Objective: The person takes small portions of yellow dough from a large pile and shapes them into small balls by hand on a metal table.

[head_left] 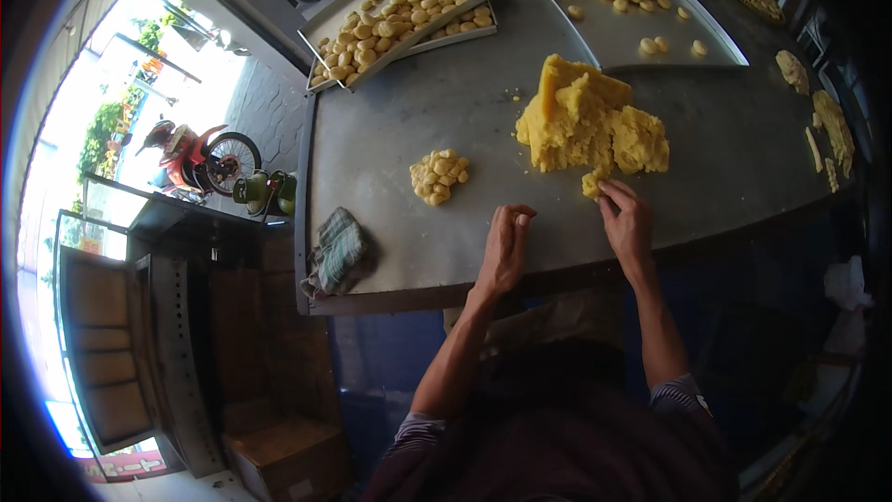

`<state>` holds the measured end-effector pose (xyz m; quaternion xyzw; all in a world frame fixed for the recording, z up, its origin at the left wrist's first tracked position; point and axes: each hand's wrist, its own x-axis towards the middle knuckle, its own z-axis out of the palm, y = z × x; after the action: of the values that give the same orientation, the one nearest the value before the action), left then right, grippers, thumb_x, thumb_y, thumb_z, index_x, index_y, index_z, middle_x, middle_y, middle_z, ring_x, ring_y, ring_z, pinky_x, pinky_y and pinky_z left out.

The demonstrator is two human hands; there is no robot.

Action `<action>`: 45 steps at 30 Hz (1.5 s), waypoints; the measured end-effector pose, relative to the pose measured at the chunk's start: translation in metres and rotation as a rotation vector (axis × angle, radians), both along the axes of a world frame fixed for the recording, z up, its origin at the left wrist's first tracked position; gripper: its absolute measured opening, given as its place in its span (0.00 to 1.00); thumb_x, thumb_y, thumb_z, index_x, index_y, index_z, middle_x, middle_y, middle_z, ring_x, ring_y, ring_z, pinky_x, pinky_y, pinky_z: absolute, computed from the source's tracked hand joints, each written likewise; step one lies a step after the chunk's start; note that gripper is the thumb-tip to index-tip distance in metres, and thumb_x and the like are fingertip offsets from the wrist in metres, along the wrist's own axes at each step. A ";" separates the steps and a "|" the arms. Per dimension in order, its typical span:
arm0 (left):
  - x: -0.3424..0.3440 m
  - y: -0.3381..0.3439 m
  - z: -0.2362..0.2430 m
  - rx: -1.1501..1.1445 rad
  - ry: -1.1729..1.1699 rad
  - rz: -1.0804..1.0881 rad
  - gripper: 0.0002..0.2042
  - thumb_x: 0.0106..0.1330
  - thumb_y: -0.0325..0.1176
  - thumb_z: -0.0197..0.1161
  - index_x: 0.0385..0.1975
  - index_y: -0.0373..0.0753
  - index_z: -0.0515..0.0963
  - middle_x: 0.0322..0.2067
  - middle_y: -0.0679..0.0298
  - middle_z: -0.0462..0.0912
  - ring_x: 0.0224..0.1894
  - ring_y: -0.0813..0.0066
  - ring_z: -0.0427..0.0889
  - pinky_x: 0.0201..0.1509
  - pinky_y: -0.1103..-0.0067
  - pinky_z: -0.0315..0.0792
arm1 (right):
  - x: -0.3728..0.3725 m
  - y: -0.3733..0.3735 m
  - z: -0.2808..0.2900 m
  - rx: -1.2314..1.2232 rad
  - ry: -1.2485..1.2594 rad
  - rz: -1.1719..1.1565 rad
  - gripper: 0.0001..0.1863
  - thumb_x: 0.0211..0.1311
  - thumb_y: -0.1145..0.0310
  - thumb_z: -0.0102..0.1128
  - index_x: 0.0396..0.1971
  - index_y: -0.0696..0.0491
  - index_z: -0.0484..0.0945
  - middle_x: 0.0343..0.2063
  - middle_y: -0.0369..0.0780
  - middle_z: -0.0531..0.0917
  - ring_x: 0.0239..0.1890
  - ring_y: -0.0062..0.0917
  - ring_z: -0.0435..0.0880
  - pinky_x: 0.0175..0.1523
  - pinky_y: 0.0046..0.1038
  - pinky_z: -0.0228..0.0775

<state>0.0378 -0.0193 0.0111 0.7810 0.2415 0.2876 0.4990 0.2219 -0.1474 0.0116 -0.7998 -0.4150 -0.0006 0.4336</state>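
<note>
A big crumbly mound of yellow paste [581,116] sits on the grey metal worktable [390,256]. At its near edge, my right hand [626,220] pinches a small lump of the yellow paste [592,184] between thumb and fingertips. My left hand [507,246] rests above the table's near side, its fingers curled closed; whatever lies inside them, if anything, is hidden. To its left is a small cluster of pale dough pieces [439,177], pressed close together.
Trays of round dough balls [400,23] stand at the far left, overlapping. Another tray [632,42] with balls lies at the far right. A folded checked cloth [339,246] lies at the left corner. Flat dough scraps [834,130] are at the right edge. A red motorbike [200,158] stands outside.
</note>
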 end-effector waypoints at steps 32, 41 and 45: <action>-0.036 0.026 0.026 0.393 0.418 -0.069 0.13 0.69 0.33 0.60 0.51 0.41 0.77 0.42 0.54 0.82 0.46 0.58 0.80 0.51 0.66 0.72 | -0.015 -0.005 -0.018 0.071 -0.013 0.010 0.21 0.61 0.82 0.57 0.55 0.56 0.77 0.54 0.46 0.78 0.55 0.41 0.79 0.56 0.36 0.76; -0.027 0.148 0.052 0.580 0.290 0.369 0.18 0.65 0.29 0.65 0.55 0.42 0.78 0.56 0.53 0.73 0.52 0.59 0.75 0.51 0.65 0.74 | -0.017 -0.005 -0.016 0.047 -0.051 0.010 0.20 0.63 0.80 0.57 0.56 0.57 0.77 0.54 0.46 0.79 0.55 0.42 0.79 0.57 0.36 0.75; -0.030 0.131 0.014 0.880 0.414 0.324 0.13 0.62 0.31 0.66 0.46 0.42 0.82 0.52 0.61 0.75 0.53 0.55 0.71 0.57 0.65 0.69 | -0.015 -0.004 -0.022 0.036 -0.029 0.000 0.20 0.63 0.77 0.59 0.56 0.57 0.75 0.53 0.47 0.79 0.53 0.42 0.79 0.57 0.37 0.75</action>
<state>0.0082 0.1117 0.0255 0.9101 0.3094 0.2751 0.0138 0.2071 -0.1509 -0.0099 -0.7920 -0.4212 -0.0198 0.4416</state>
